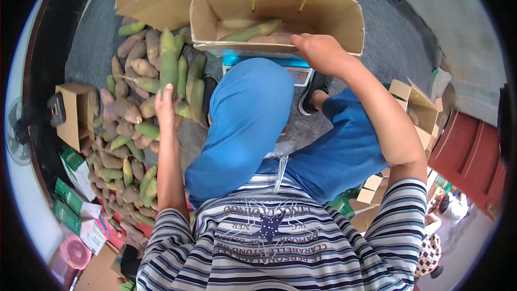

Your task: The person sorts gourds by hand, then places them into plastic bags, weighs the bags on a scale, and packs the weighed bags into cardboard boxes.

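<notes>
My left hand (166,106) reaches out over a heap of green and tan long fruits (137,108) on the floor, fingers together, touching the ones at the heap's edge; whether it grips one I cannot tell. My right hand (318,49) rests on the near rim of an open cardboard box (344,21), fingers curled over the edge. Inside the box lie a few of the same fruits (253,31). The box stands on a blue scale (293,67). My knees in blue trousers fill the middle.
A second open cardboard box (156,0) stands at the back left. A small box (72,113) sits left of the heap, more folded boxes (417,108) at the right. Green cartons (72,199) and a fan (16,134) lie at the left edge.
</notes>
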{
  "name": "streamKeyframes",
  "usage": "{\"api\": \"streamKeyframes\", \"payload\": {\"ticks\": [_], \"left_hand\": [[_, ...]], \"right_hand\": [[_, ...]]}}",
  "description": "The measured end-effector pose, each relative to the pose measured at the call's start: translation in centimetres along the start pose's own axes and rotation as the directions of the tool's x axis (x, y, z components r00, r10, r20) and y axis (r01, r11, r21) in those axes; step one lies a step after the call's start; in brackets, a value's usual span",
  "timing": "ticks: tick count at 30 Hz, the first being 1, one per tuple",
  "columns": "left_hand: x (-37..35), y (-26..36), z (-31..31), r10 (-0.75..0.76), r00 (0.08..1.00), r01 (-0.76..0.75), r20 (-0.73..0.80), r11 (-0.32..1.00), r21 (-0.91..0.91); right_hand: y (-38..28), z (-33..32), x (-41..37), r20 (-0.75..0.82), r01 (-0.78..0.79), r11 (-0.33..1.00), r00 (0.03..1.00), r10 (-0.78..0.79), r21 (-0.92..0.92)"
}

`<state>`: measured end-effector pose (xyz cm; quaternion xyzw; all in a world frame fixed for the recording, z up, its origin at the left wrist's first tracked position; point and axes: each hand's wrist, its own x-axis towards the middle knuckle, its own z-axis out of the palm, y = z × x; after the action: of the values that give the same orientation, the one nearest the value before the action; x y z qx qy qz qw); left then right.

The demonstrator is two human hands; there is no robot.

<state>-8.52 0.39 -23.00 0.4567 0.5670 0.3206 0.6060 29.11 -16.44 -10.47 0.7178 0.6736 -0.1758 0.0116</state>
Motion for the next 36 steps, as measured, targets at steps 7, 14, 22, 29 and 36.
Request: {"api": "streamKeyframes", "payload": {"ticks": [7,14,22,29,36], "left_hand": [[-4.3,16.2,6.6,0.681,0.587,-0.795,0.438,0.381,0.472],[-0.3,12.2,8.6,0.587,0.774,-0.631,0.236,0.746,0.213],[4.9,-9.9,-1.6,-0.021,0.946,-0.281,0.325,0.449,0.848],[3.6,-13.9,-1.7,-0.158,0.958,-0.168,0.24,0.37,0.914],[3.4,-12.7,-2.7,-0.272,0.955,0.126,0.115,0.728,0.674]], "right_hand": [[0.1,0.3,0.0,-0.042,0.023,1.0,0.999,-0.024,-0.021],[-0.1,0.2,0.2,-0.007,0.006,1.0,1.0,-0.006,-0.003],[-0.4,-0.8,0.2,0.012,0.008,1.0,1.0,-0.009,0.025],[0.0,-0.1,0.1,-0.004,-0.016,1.0,1.0,0.016,0.025],[0.3,0.2,0.2,-0.019,-0.008,1.0,1.0,0.008,0.023]]}}
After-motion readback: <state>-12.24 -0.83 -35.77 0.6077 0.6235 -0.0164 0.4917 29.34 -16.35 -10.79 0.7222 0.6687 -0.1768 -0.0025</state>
